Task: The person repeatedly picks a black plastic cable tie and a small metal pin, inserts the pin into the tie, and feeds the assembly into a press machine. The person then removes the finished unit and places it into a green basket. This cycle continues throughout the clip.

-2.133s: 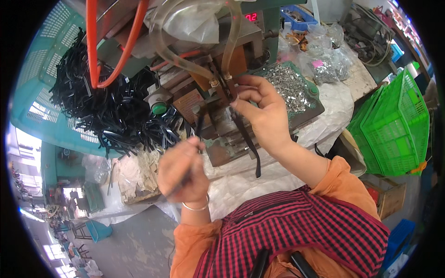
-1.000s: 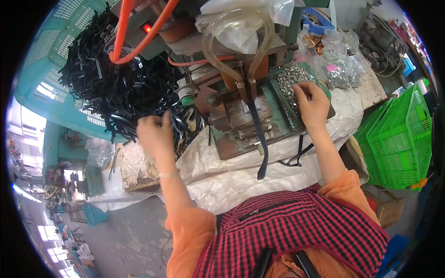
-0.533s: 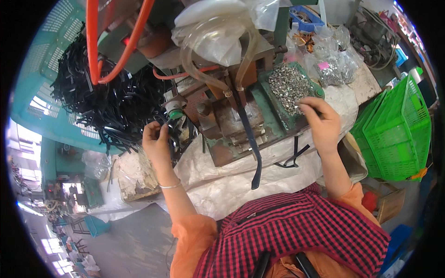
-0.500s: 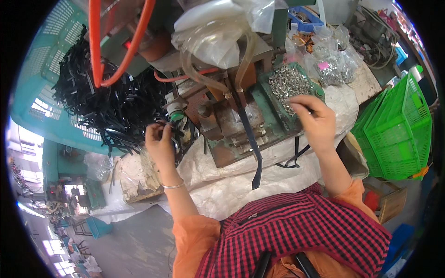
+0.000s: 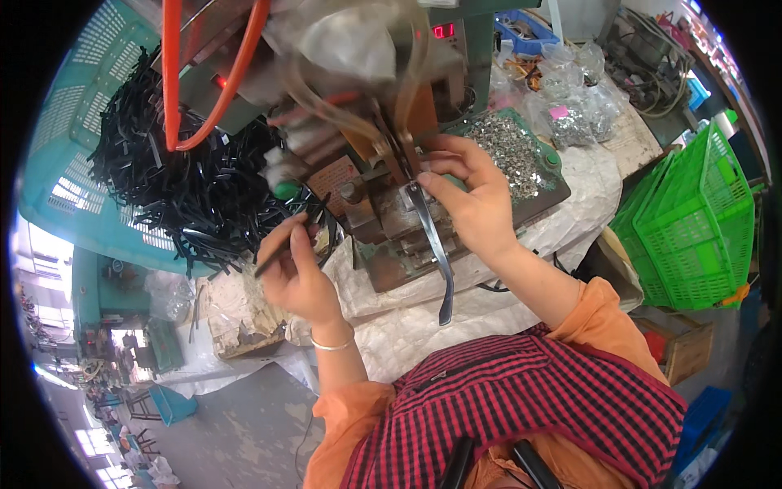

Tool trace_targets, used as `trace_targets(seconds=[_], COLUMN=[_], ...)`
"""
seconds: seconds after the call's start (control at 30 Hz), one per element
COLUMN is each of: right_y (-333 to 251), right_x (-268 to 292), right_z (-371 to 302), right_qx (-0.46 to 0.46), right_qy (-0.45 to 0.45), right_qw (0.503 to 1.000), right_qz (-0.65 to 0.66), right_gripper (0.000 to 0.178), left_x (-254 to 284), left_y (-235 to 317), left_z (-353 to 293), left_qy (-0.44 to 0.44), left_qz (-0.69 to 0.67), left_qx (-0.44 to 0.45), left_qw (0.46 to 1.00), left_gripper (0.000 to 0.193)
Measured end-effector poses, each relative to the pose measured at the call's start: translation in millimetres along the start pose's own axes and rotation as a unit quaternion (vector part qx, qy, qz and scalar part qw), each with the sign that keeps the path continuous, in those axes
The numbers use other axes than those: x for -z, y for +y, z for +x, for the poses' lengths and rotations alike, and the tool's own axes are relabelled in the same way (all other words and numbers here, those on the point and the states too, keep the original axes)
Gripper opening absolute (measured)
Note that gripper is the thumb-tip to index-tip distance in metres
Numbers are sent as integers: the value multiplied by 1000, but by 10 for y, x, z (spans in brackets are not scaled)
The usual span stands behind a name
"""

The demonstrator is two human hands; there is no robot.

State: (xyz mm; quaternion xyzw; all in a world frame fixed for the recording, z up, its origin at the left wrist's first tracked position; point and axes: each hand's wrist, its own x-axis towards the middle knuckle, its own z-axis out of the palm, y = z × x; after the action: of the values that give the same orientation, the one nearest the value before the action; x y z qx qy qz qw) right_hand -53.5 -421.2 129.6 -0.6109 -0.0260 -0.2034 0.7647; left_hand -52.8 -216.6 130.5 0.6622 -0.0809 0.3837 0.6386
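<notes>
A black eyeglass temple (image 5: pixel 434 248) lies in the metal fixture (image 5: pixel 391 220) of a bench press, its curved tip pointing toward me. My right hand (image 5: pixel 476 200) is at the temple's far end, thumb and fingers closing in beside the copper-coloured press tips (image 5: pixel 399 155). Whatever those fingers pinch is too small or hidden to name. Left of the fixture, my left hand (image 5: pixel 301 277) grips another dark temple (image 5: pixel 275 254) between thumb and fingers. Close beyond it is a heap of black temples (image 5: pixel 187 179) in a teal basket (image 5: pixel 57 179).
A green tray (image 5: pixel 554 159) of small shiny metal parts (image 5: pixel 509 151) adjoins the fixture on the right. Behind are clear bags of parts (image 5: pixel 570 114) and a blue bin (image 5: pixel 525 33). Green crates (image 5: pixel 692 220) stand far right. An orange hose (image 5: pixel 173 81) hangs at upper left.
My right hand has moved left from the metal parts to the fixture. My left hand has drawn slightly nearer and now shows a temple in it. The press's hoses and bag have shifted and are blurred.
</notes>
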Motion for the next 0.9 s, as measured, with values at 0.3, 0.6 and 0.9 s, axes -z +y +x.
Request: trace_targets(seconds=[0.3, 0.6, 0.9], right_y=[-487, 491, 443], right_x=[42, 1277, 1186], right_z=[-154, 127, 79], right_qx=[7, 153, 107], right_qy=[-90, 47, 136], right_qw=[995, 781, 875], right_qz=[-46, -603, -452], right_gripper=[49, 17, 8], left_x=[-265, -398, -159], left_y=[492, 258, 506], left_z=[-174, -218, -410], left_qy=[-305, -319, -298], left_qz=[157, 89, 152], left_qx=[-391, -384, -315], left_qw=[854, 862, 888], left_gripper=[24, 24, 24])
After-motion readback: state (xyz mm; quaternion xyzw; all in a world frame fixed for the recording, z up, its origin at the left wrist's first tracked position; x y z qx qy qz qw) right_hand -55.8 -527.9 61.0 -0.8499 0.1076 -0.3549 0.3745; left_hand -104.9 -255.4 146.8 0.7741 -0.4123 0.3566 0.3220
